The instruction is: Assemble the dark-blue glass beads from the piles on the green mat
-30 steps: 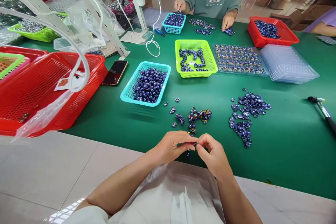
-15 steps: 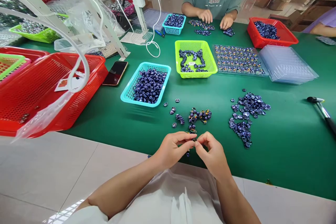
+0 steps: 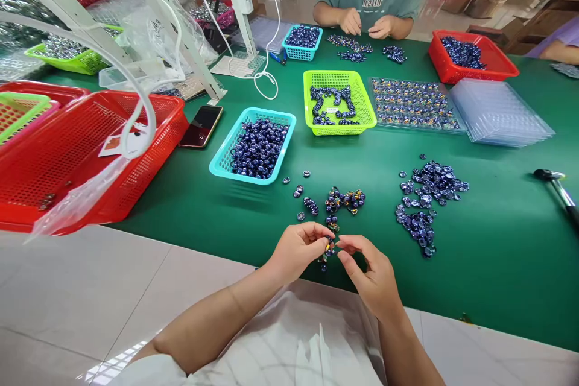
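Observation:
My left hand (image 3: 301, 252) pinches a small dark-blue ring-like piece with a bit of yellow (image 3: 329, 246) between thumb and fingertips, near the table's front edge. Just to its right is my right hand (image 3: 368, 268), thumb and index finger apart, with nothing visible between them. Past the fingertips lies a cluster of similar dark-blue pieces with coloured parts (image 3: 346, 199). A short row of dark-blue discs (image 3: 310, 205) rests left of that cluster. On the right, a loose pile of shiny dark-blue discs (image 3: 436, 182) spreads over the green table (image 3: 488, 241).
A cyan basket (image 3: 217, 163) holds many dark-blue rings; behind it stands a lime basket (image 3: 367, 110). Filled clear tray (image 3: 414, 104), stacked clear trays (image 3: 502, 113), red basket (image 3: 504, 68) and hammer-like tool (image 3: 554, 184) lie rightward. A phone (image 3: 202, 126) and large red basket (image 3: 154, 151) are left. A co-worker (image 3: 371, 0) sits opposite.
My right hand has drawn away to the right and its fingers have parted. The left hand keeps the small piece, now more visible. The co-worker's hands have come closer together.

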Motion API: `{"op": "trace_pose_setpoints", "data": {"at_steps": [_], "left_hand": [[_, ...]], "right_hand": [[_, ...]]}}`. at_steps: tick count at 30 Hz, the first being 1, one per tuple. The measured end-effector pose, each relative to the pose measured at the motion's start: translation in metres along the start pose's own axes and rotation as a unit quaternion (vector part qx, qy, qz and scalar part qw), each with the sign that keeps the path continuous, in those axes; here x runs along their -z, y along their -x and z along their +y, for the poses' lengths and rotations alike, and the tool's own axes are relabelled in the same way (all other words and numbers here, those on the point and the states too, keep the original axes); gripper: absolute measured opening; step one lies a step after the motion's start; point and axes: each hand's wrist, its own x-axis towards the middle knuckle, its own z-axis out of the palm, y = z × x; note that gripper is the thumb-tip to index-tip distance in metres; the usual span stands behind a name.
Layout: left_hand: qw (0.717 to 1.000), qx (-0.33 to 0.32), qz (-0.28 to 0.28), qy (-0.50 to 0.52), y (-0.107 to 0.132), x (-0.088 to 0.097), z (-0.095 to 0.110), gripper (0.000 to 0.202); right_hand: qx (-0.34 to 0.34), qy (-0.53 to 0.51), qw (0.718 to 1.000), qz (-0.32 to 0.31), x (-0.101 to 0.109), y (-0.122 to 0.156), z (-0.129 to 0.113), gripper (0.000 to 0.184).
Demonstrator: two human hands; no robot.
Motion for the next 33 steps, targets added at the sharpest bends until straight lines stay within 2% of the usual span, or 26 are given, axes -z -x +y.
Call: {"op": "trace_pose_setpoints", "data": {"at_steps": [3, 6, 11, 14, 18, 22, 27, 30, 33], "left_hand": [[1.0, 0.001, -0.006, -0.003, -0.001, -0.001, 0.0, 0.008], [1.0, 0.007, -0.001, -0.011, -0.002, -0.003, 0.0, 0.009], [0.999, 0.047, -0.017, -0.01, -0.004, -0.004, 0.0, 0.012], [0.998, 0.053, -0.04, -0.003, -0.004, -0.002, -0.001, 0.019], [0.998, 0.021, -0.062, -0.009, 0.0, -0.002, -0.006, 0.031], [0.995, -0.038, -0.048, -0.08, 0.006, -0.003, -0.012, 0.031], [0.981, -0.11, -0.023, -0.156, 0.007, -0.005, -0.017, 0.026], [0.986, -0.098, -0.013, -0.136, 0.006, -0.007, -0.015, 0.025], [0.995, -0.054, -0.036, -0.077, 0.005, -0.006, -0.01, 0.024]], "right_hand": [[0.09, 0.024, 0.996, 0.001, 0.002, -0.001, -0.003, 0.027], [0.153, 0.057, 0.987, 0.009, 0.001, -0.003, -0.003, 0.035], [0.188, 0.137, 0.972, 0.043, -0.005, -0.004, 0.002, 0.029], [0.163, 0.126, 0.977, 0.054, -0.006, -0.004, 0.004, 0.02], [0.077, 0.074, 0.993, 0.052, -0.004, -0.003, 0.0, 0.013], [-0.012, 0.022, 0.998, 0.049, -0.001, -0.005, -0.005, 0.01], [-0.115, -0.045, 0.991, 0.05, 0.0, -0.008, -0.002, 0.017], [-0.132, -0.074, 0.987, 0.047, -0.002, -0.008, 0.002, 0.021], [-0.111, -0.101, 0.988, 0.022, 0.0, -0.007, 0.004, 0.017]]}}
